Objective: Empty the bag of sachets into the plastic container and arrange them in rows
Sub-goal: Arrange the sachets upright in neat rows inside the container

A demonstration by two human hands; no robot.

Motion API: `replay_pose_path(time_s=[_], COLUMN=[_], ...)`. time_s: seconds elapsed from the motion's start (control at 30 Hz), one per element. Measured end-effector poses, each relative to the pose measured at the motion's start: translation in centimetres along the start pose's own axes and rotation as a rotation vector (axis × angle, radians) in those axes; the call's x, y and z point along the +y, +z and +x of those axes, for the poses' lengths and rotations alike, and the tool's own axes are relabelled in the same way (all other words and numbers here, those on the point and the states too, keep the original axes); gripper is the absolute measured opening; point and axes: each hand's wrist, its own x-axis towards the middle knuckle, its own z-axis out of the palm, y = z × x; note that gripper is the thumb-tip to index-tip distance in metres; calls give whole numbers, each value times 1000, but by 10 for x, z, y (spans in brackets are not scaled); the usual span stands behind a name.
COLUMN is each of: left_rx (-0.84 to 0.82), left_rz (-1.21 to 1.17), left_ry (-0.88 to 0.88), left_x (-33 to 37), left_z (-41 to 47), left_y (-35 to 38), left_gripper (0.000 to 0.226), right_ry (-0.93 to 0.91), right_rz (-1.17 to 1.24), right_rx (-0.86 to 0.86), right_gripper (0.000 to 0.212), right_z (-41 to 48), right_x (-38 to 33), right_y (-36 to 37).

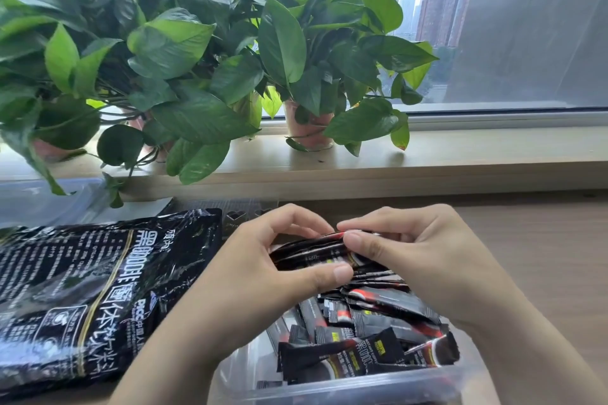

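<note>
Left of the fingers (329,273), the black bag (98,289) lies flat on the table (543,256) and looks emptied. The left hand (263,260) and right hand (414,260) meet over the far end of the plastic container (329,389). Both curl round a small bundle of sachets (316,255), pinching them side by side. Below the fingers, nearer the person, the other sachets (362,335) lie jumbled in the container. Emptying seems done and arranging is in hand. Next, the squared bundle needs setting down as a row against a wall.
</note>
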Motion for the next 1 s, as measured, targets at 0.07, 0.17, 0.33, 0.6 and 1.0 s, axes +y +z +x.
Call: replay_pose_path(time_s=[0.07,0.17,0.33,0.6,1.0], left_rx=[-12,13,50,145,129], left_rz=[-76,-142,-210,-252,-263], left_ry=[-24,-48,-60,-65,-69], left_x=[2,0,-4,-8,-9], left_z=[-1,1,3,5,4], left_y=[-1,-2,-3,-2,-5], left_gripper=[33,35,36,35,41], right_ry=[6,13,47,-11,31], right_rz=[-8,-24,-28,-82,-32], right_rx=[40,76,34,-1,-53], right_gripper=[20,25,33,28,33], right_z=[0,1,0,-1,-2], right_x=[0,1,-2,-3,-3], right_y=[-2,-2,-2,-1,-4])
